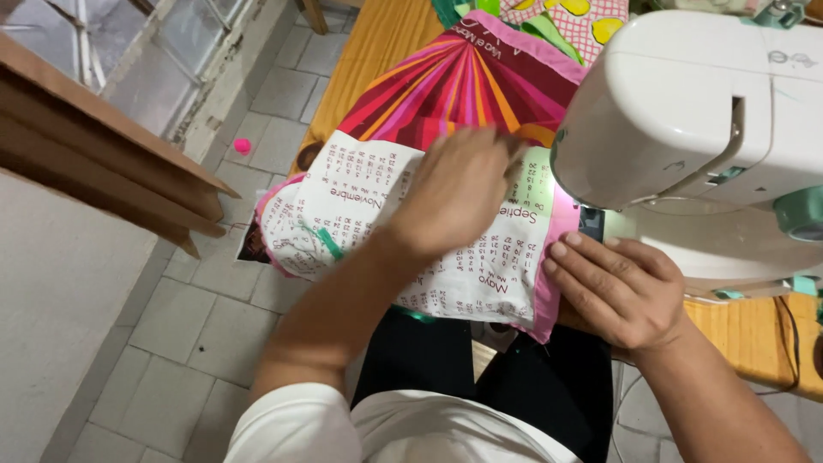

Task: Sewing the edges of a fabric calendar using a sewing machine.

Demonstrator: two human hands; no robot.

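A printed cloth (360,201), white with small dark print and a pink border, lies folded over a part with red, pink and orange stripes (463,86). My left hand (459,189) presses flat on it, fingers pointing toward the white sewing machine (686,103). My right hand (613,287) rests palm down on the cloth's pink edge, just in front of the machine's base. Neither hand grips anything. A small green clip (330,243) sits on the cloth's left part.
The wooden table (754,330) carries the machine; more patterned fabric (566,21) lies at its far end. A brown board (103,146) juts in at the left. Grey tiled floor (197,326) lies below, with a small pink object (243,146) on it.
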